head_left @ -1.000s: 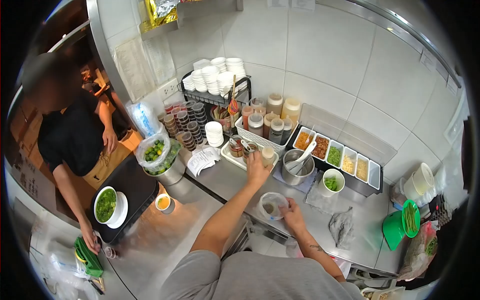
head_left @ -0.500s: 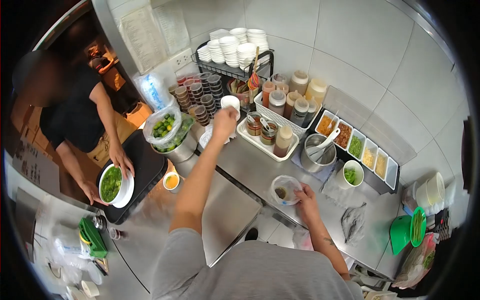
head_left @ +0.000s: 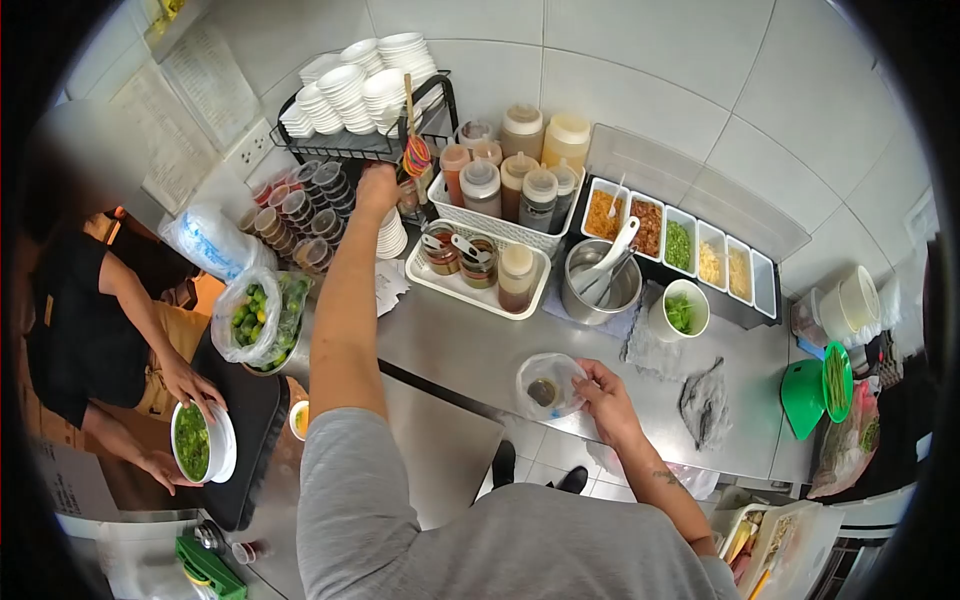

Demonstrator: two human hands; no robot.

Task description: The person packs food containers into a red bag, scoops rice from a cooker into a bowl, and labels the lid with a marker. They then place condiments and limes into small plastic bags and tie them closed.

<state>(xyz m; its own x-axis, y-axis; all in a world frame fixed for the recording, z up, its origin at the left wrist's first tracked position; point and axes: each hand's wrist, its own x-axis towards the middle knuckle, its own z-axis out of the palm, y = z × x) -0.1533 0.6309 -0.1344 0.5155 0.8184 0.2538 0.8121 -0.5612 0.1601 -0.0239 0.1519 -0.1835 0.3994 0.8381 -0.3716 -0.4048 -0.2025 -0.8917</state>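
Observation:
My right hand point(head_left: 605, 400) grips the rim of a clear plastic container point(head_left: 548, 387) with a little dark liquid at its bottom, over the counter's front edge. My left hand point(head_left: 377, 190) is stretched out to the front of the black wire rack point(head_left: 350, 145), beside the stacked sauce cups point(head_left: 328, 185) and above a stack of white lids or bowls point(head_left: 390, 238). Its fingers are hidden behind the back of the hand. White bowls point(head_left: 345, 95) stand piled on the rack's top.
A co-worker's hands hold a white bowl of greens point(head_left: 192, 443) over a black tray point(head_left: 240, 425). Limes point(head_left: 250, 315) in a bag, a basket of squeeze bottles point(head_left: 480, 190), a jar tray point(head_left: 425, 272), a metal pot point(head_left: 600, 285), toppings point(head_left: 680, 240) and a cup of greens point(head_left: 680, 310) surround the counter.
My left hand has moved from the white stack up toward the rack. The view has shifted, and the co-worker's bowl sits lower left. My right hand still holds the container.

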